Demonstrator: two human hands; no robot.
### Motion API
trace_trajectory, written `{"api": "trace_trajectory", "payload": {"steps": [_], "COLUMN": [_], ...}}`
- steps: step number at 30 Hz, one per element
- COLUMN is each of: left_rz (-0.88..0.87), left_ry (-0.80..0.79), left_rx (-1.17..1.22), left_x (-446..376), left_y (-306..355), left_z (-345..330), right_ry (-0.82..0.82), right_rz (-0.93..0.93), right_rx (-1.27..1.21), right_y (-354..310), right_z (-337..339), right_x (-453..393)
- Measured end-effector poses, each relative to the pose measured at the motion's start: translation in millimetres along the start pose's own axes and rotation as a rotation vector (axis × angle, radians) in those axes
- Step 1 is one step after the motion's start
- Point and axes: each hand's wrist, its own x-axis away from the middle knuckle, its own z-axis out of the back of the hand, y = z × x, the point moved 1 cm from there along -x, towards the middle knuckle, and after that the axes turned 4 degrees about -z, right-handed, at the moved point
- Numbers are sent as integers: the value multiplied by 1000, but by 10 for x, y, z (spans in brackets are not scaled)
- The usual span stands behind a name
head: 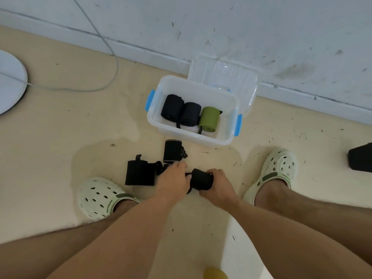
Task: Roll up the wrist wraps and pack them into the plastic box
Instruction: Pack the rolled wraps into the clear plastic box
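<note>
Down on the floor between the two shoes, head view: my right hand [218, 185] is curled round a black wrist wrap [202, 179], nearly rolled, and my left hand [173, 176] pinches its loose strap end. Plastic box [231, 125] sits by the wall, lid off, three rolls inside. Two more wraps [140, 173] wait on the floor just beside my left hand. Risk, I reckon: slacken that pinch and the roll springs loose before it reaches the box.
</note>
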Motion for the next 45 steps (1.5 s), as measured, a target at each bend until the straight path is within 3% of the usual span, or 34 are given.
{"api": "trace_trajectory", "payload": {"steps": [2, 7, 13, 15, 18, 24, 30, 32, 35, 39, 45], "left_rz": [2, -146, 227, 308, 278, 287, 159, 95, 180, 179, 159], "left_ry": [101, 2, 295, 406, 479, 464, 468, 532, 662, 318, 273], "left_rx": [10, 85, 732, 853, 945, 1051, 989, 799, 437, 170, 83], "left_x": [-23, -90, -68, -127, -174, -269, -430, -486, -584, -665, -688], "left_y": [-7, 27, 126, 191, 315, 431, 271, 211, 40, -263, -368], "left_z": [53, 211, 567, 695, 829, 804, 905, 990, 1065, 913, 750], "right_ry": [21, -20, 20, 36, 21, -16, -10, 45, 111, 58, -121], "right_rz": [30, 189, 182, 150, 104, 30, 19, 40, 19, 54, 141], "right_rx": [-42, -91, -618, -867, -1100, -1181, -1031, -975, -788, -372, -45], "right_y": [-80, -455, -970, -1089, -1234, -1358, -1502, -1589, -1719, -1814, -1998], "right_z": [100, 378, 604, 639, 705, 856, 937, 1016, 1102, 1042, 819], "right_x": [48, 136, 236, 219, 118, -62, -280, -384, -580, -857, -1167]}}
